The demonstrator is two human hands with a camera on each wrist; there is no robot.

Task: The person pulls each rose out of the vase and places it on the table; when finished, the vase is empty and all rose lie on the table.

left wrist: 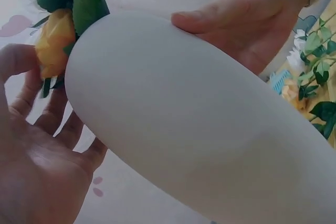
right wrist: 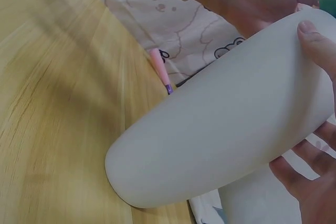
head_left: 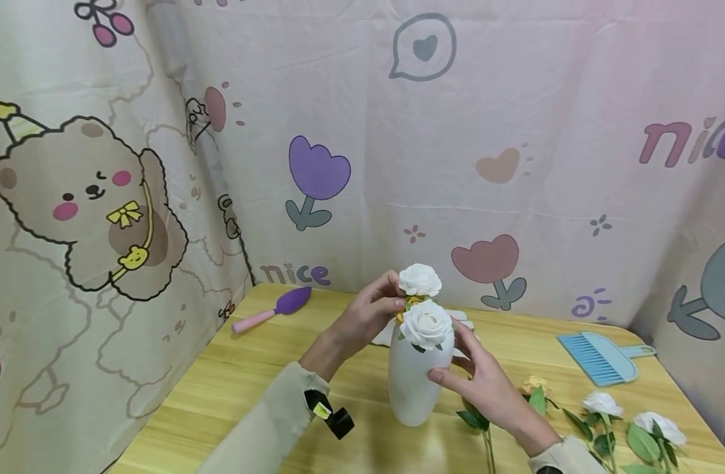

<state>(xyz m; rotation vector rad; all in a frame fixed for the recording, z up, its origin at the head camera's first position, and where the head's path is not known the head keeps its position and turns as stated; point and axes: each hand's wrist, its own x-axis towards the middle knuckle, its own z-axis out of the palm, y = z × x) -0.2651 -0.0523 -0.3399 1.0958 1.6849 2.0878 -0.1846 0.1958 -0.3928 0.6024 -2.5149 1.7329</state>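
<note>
Your right hand (head_left: 486, 382) holds the smooth white tapered vase (head_left: 412, 388) near its top, thumb and fingers spread around it; it stands mid-table on pale wood. Your left hand (head_left: 368, 316), fingers partly curled, pinches the yellow-orange artificial rose (left wrist: 55, 43) at the mouth, beside two white artificial roses (head_left: 426, 324). A purple-bladed, pink-handled trowel (head_left: 273, 311) lies far left.

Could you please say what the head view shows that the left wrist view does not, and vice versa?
Of the two, only the head view shows the purple trowel and the foot of the white vase. Only the left wrist view shows the palm of the left hand. Both share the vase, the left hand, the right hand, white roses, a yellow flower and the light-blue sweeping tool.
</note>
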